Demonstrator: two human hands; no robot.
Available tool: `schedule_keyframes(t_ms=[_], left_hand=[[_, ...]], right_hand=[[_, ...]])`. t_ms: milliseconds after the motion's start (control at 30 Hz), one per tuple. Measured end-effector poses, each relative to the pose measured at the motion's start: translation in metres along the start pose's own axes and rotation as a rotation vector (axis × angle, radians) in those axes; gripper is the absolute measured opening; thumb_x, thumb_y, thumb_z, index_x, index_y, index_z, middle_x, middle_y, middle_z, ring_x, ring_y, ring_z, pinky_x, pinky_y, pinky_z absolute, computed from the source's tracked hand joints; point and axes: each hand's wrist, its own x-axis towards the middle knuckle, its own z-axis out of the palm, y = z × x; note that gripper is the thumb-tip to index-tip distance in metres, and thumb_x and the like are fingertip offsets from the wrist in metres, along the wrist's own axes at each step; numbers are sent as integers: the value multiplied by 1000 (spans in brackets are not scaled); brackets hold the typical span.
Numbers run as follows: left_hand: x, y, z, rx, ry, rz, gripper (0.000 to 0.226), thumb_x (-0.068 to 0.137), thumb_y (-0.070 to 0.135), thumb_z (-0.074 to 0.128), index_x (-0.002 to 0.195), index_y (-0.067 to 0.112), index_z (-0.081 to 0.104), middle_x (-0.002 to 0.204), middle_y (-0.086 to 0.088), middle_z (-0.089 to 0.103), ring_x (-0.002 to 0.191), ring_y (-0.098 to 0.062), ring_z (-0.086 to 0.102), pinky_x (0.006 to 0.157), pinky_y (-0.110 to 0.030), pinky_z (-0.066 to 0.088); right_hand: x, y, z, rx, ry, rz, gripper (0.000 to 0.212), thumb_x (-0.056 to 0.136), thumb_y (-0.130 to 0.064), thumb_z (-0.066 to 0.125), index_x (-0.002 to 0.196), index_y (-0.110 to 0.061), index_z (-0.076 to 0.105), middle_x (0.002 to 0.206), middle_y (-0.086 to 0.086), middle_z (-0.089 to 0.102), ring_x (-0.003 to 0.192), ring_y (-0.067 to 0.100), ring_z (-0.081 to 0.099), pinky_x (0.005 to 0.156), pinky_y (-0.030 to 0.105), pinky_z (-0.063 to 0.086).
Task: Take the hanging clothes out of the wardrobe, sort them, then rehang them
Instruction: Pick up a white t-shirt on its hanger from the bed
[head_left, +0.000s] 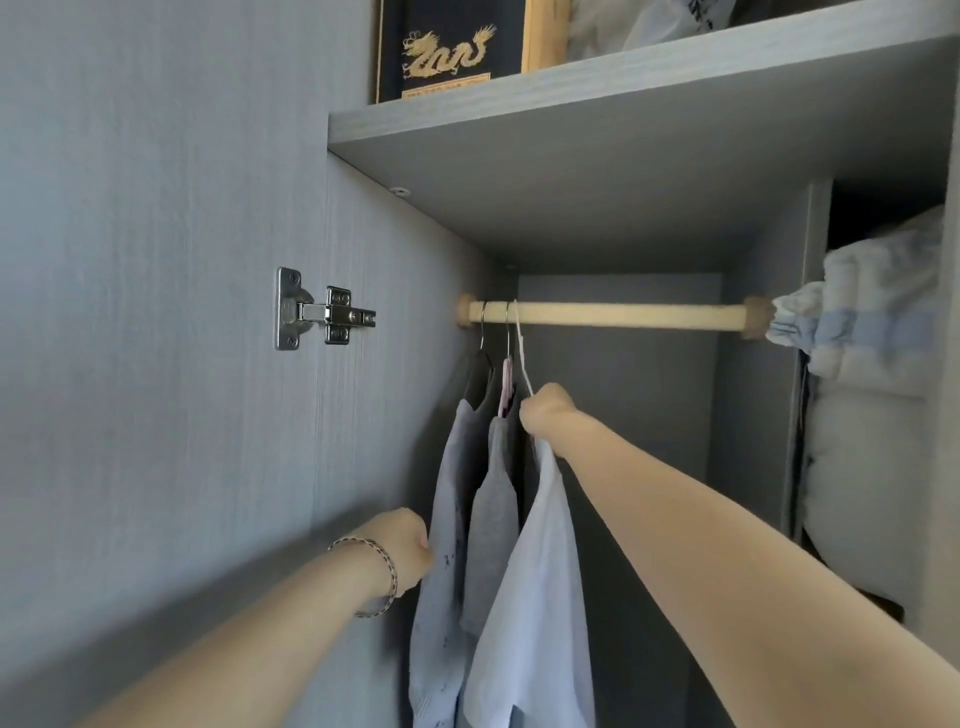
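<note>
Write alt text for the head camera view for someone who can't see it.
The right hand grips a white hanger, hooked on the wardrobe's wooden rail, that carries a pale shirt. The left hand touches the leftmost grey garment, one of two hanging beside it.

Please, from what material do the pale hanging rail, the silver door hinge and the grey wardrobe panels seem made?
The pale cream round hanging rail looks like bare wood, matte, though a coated tube is possible. The silver door hinge is polished metal: it glints and shows screws. The grey wardrobe side panel looks like matte laminated board with fine printed streaks.
</note>
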Motion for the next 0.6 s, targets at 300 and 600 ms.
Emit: schedule_keyframes(t_ms=[300, 600], left_hand=[[-5, -5, 8, -8, -18, 29, 20, 87, 6, 37, 79, 15, 53, 80, -9, 62, 67, -20, 52, 63, -21, 40], [-34, -1, 13, 73, -74, 90, 27, 87, 8, 38, 62, 16, 41, 74, -4, 54, 68, -20, 49, 60, -23, 40]], right_hand=[[1, 1, 33, 110, -54, -76, 29, 97, -25, 45, 107, 0, 56, 90, 11, 54, 100, 27, 54, 81, 31, 41], [-44, 34, 17, -54, -32, -74, 37, 98, -23, 41, 62, -13, 41, 68, 2, 49, 67, 17, 48, 61, 21, 37]])
